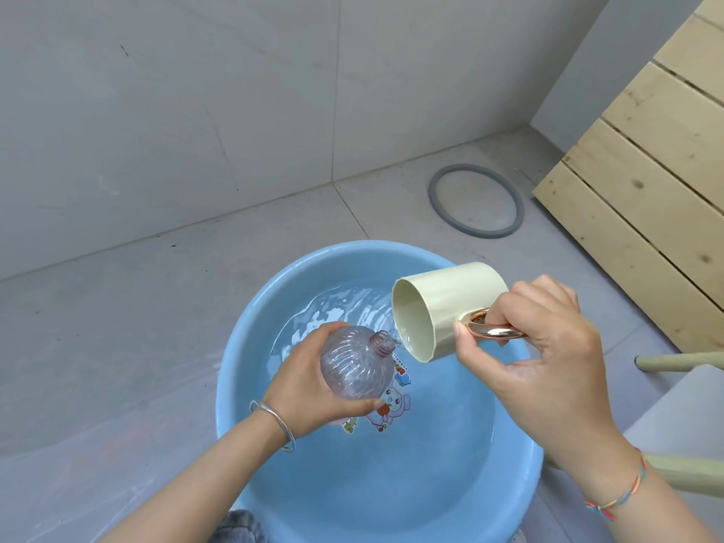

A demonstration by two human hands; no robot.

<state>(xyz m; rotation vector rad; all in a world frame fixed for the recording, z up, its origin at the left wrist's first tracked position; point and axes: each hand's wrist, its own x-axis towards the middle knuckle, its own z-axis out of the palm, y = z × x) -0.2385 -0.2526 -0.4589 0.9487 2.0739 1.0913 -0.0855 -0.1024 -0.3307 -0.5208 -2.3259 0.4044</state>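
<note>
The bottle (354, 364), clear and ribbed, lies tilted in the left grip (301, 386), whose fingers and thumb wrap round its body. Its open mouth points up toward the right grip (548, 346). That grip pinches the shiny handle (493, 331) of the cup (442, 303), thumb on top and fingers curled beneath. The cup is tipped almost on its side, its lip just beside the bottle mouth. A little water shows at that lip, so the step in hand looks like filling the bottle from the cup. Both hang over the basin (225, 386), which sits below the two grips and holds shallow water (352, 303). Next, I judge, the right grip must roll the cup further while the left grip sets the narrow mouth right under the lip; any spill would drop into the basin. Beyond the right grip a grey ring (485, 232) lies on the floor (117, 346), near wooden slats (646, 190).
</note>
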